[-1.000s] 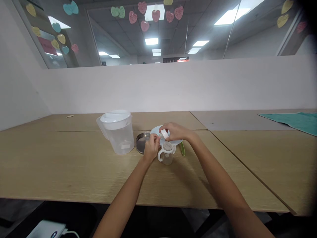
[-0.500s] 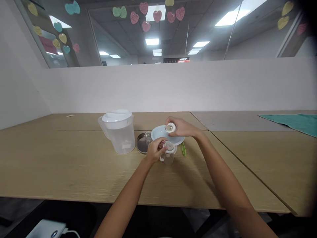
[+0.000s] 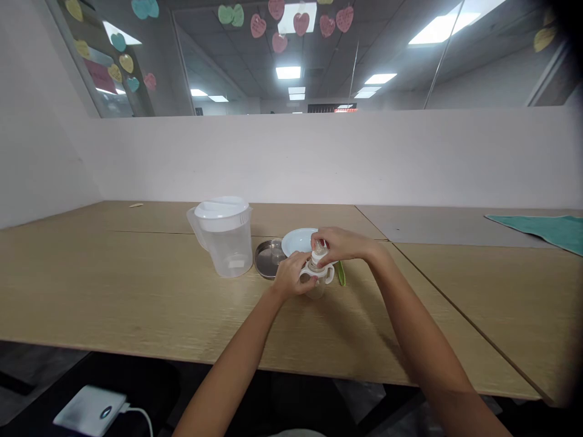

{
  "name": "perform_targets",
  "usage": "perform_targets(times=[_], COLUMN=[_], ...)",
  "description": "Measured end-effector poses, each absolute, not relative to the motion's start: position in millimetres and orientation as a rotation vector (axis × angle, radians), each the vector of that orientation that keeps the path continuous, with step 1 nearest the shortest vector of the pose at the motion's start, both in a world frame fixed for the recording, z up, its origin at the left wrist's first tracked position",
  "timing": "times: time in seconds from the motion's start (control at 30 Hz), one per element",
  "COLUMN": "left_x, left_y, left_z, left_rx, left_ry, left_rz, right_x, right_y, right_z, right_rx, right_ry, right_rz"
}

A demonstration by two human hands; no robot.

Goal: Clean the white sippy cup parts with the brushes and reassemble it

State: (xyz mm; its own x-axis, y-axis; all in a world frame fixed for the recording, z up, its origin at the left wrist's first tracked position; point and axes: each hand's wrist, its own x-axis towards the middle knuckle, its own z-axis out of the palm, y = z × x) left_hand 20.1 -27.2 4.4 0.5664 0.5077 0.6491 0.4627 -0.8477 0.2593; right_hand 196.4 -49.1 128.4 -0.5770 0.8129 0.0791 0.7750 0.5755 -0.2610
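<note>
Head view: the right hand point(image 3: 339, 243) has swung from over the bowl point(image 3: 296, 241) toward 6 o'clock, bringing the cap point(image 3: 320, 258) to the top of the cup point(image 3: 315, 291). Its fingers are pinched on the cap; whether that sits fully down, I cannot tell. The left hand point(image 3: 292, 276) is clamped on the cup's collar at 9 o'clock, so the two parts are now lined up, which I judge an assembling step.

Around the upright cup, the pan point(image 3: 268, 258) sits near at 10 o'clock, the jug point(image 3: 226, 243) farther at 9 to 10, a green handle point(image 3: 341, 274) close at 2. Room for moving lies from 3 to 7; the tabletop point(image 3: 136, 291) ends at 6.
</note>
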Motion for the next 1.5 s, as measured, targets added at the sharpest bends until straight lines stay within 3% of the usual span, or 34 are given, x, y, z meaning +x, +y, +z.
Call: perform_targets(times=[0.2, 0.53, 0.97, 1.27, 1.5], left_x=[20, 21, 25, 24, 24], left_y=[-24, -28, -32, -32, -34], left_z=[1, 6, 7, 9, 11], left_rx=[2.659, 2.606, 2.557, 2.534, 2.536], left_ry=[0.885, 0.883, 0.97, 0.927, 0.886], left_rz=[1.183, 1.172, 1.156, 1.135, 1.173], right_x=[197, 192, 160, 187, 173], right_y=[-53, -55, -51, -63, -65], right_z=[130, 128, 114, 130, 135], right_rx=[-1.198, -1.375, -1.755, -1.638, -1.821], right_ry=[-2.649, -2.674, -2.499, -2.495, -2.496], right_rz=[0.484, 0.386, -0.124, 0.564, 0.083])
